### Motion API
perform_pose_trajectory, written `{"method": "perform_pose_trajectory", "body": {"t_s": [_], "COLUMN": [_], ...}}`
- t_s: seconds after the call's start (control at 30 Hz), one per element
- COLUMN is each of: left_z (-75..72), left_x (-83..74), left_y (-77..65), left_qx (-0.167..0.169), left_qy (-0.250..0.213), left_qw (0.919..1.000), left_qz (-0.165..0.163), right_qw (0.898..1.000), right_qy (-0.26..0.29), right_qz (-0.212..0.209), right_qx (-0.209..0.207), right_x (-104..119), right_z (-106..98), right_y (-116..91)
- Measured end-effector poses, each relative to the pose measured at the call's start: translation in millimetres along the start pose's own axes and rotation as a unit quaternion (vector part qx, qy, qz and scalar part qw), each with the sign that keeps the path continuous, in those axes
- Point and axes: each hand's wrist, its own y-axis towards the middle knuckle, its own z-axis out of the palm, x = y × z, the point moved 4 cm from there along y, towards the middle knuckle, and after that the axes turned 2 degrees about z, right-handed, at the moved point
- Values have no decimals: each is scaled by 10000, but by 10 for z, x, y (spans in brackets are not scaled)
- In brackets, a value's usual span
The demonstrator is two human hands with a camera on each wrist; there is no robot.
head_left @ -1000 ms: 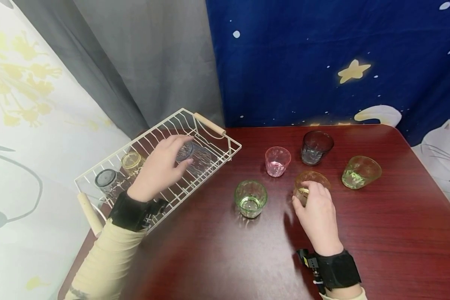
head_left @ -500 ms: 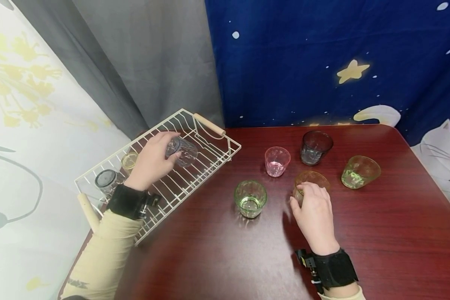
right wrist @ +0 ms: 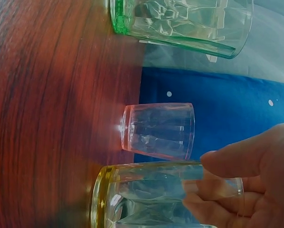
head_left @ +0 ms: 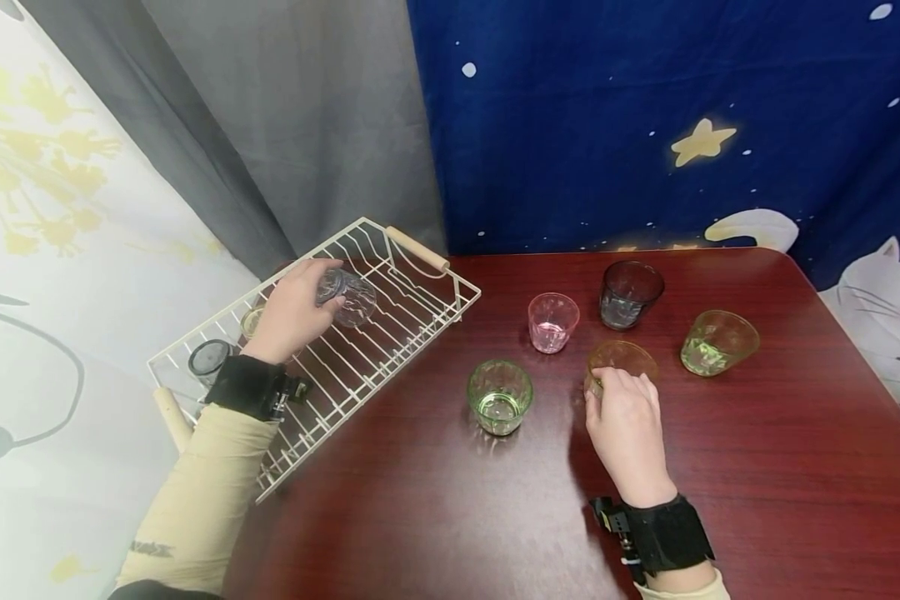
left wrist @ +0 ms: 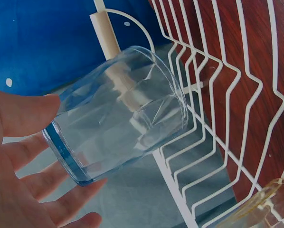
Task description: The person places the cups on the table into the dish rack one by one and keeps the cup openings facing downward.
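Observation:
My left hand [head_left: 291, 312] pinches a clear bluish glass tumbler [head_left: 356, 302] by its thick base, thumb on one side and fingers on the other. The left wrist view shows this tumbler [left wrist: 118, 114] tilted, its mouth pointing away from the palm, over the white wire dish rack [head_left: 369, 396]. At the right of the table, my right hand [head_left: 630, 437] grips an amber glass [right wrist: 137, 192] near its rim; that glass stands upright on the tabletop. In the right wrist view a pink glass [right wrist: 158, 130] stands just beyond it.
Inside the rack are a grey glass [head_left: 210, 358] and a yellow glass [left wrist: 260, 209], partly hidden by my left arm. A green glass [head_left: 499, 398], a dark grey glass [head_left: 630, 296] and a yellow-green glass [head_left: 718, 343] stand on the table. Curtains hang behind.
My left hand has moved left along the rack, carrying the bluish tumbler towards the yellow glass. My right hand stays at the amber glass, its fingers slightly shifted.

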Motion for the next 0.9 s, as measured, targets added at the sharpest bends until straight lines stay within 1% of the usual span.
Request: {"method": "perform_pose_trajectory", "body": {"t_s": [0.13, 0.23, 0.4, 0.53, 0.67, 0.8, 0.9], "left_z": [-18, -41, -49, -23, 5, 28, 53], "left_x": [56, 75, 121, 211, 297, 391, 456], "left_y": [41, 77, 128, 163, 198, 209, 205], "left_qx": [65, 196, 359, 380, 357, 331, 374], "left_qy": [53, 70, 29, -7, 107, 208, 218], "left_qw": [9998, 9993, 9985, 9982, 9981, 9974, 9965], "left_qz": [-165, -303, -424, -473, -492, -611, -716], "right_qw": [10000, 9999, 9998, 9995, 9993, 9991, 9989], "right_qy": [-27, -50, -138, -211, -266, -317, -353], "right_qz": [-62, -72, -134, -233, -271, -282, -323], "right_qx": [11, 55, 78, 39, -11, 1, 2], "right_x": [-6, -17, -26, -24, -29, -35, -32], "right_z": [4, 10, 12, -1, -11, -8, -9], "right_y": [2, 2, -6, 4, 7, 5, 11]}}
